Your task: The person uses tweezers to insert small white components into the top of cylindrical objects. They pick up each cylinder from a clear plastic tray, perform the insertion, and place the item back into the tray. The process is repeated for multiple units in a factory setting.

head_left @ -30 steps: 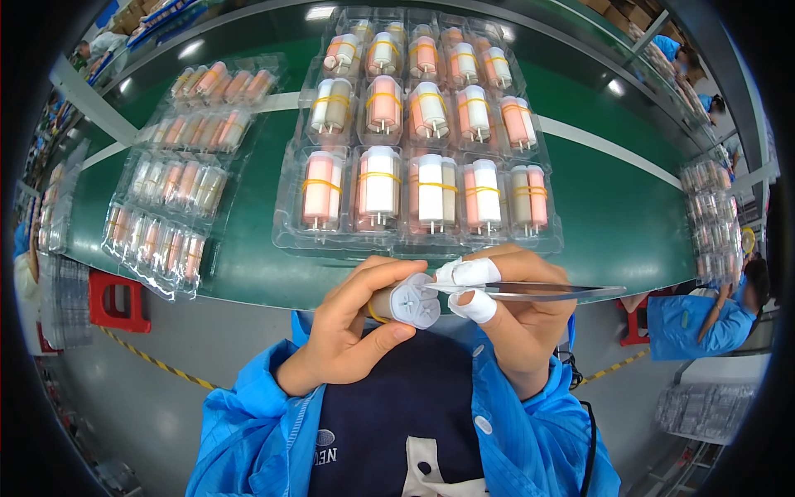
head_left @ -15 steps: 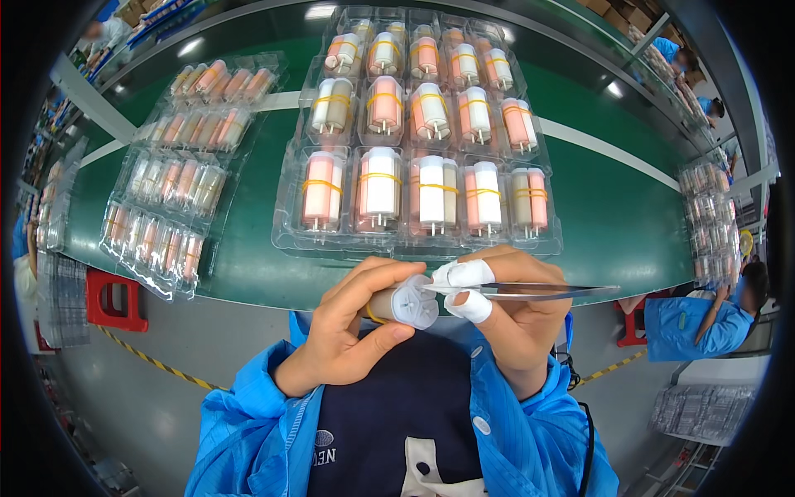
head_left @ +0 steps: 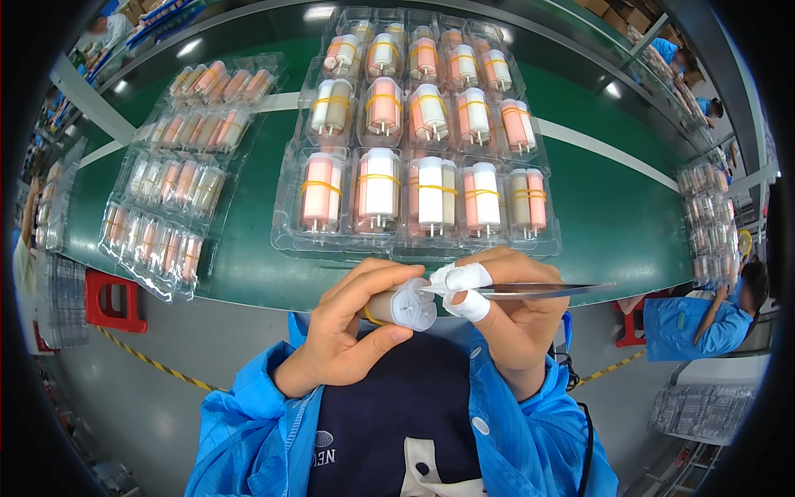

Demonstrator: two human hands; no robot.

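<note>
My left hand (head_left: pixel 352 323) is wrapped round a bundle of plastic tubes (head_left: pixel 412 306), its pale translucent end turned toward my right hand. A yellow rubber band shows round its greyish part, partly under my fingers. Between thumb and fingers of my right hand (head_left: pixel 522 306) is a pair of metal tweezers (head_left: pixel 546 291). The thumb and a finger of that hand are wrapped in white tape. The tweezer tips meet the upper right of the bundle's end; whether they grip anything there is too small to tell.
Beyond my hands, a clear plastic tray (head_left: pixel 348 243) on the green table (head_left: pixel 613 195) holds several banded pink, white and grey tube bundles. Stacked trays of similar tubes (head_left: pixel 166 178) lie at left. Red stools (head_left: pixel 116 301) stand below the table edge. A person in blue (head_left: pixel 691 323) sits at right.
The tweezer arms look closer together, and their tips have shifted slightly left and down at the bundle's end. My left hand and the bundle have hardly moved.
</note>
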